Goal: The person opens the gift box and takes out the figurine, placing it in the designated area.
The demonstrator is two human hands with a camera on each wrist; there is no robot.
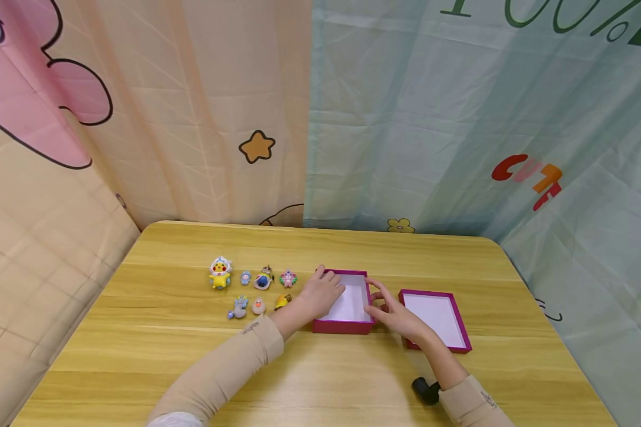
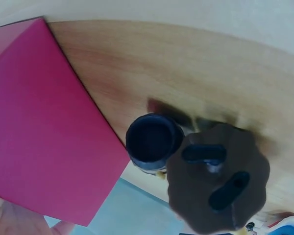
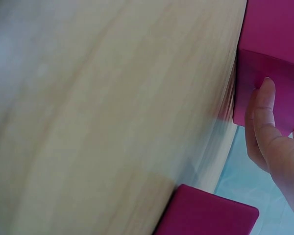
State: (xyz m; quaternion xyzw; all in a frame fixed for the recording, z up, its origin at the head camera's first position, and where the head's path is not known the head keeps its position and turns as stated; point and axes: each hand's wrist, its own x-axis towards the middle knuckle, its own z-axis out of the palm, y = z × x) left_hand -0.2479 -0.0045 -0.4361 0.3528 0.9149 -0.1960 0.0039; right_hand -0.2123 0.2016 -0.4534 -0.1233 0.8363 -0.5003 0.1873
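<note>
A magenta box (image 1: 347, 327) with a white inside stands uncovered on the table. My left hand (image 1: 321, 293) lies across its left rim, with fingers reaching over the white interior. At the right wall my right hand (image 1: 392, 312) has its thumb and fingers spread, fingertips right at the wall. In the right wrist view, lightly bent fingers (image 3: 265, 117) touch the box's magenta outside. The left wrist view has the box's wall (image 2: 59, 127) large on the left, with part of the hand (image 2: 19, 220) at its lower corner.
To the right lies a matching lid (image 1: 435, 317), white inside up. Several small toy figures stand in two rows left of the box, among them a yellow one with a white hood (image 1: 221, 274) and a yellow-brown one (image 1: 282, 301). A black object (image 1: 425, 391) sits by the right wrist.
</note>
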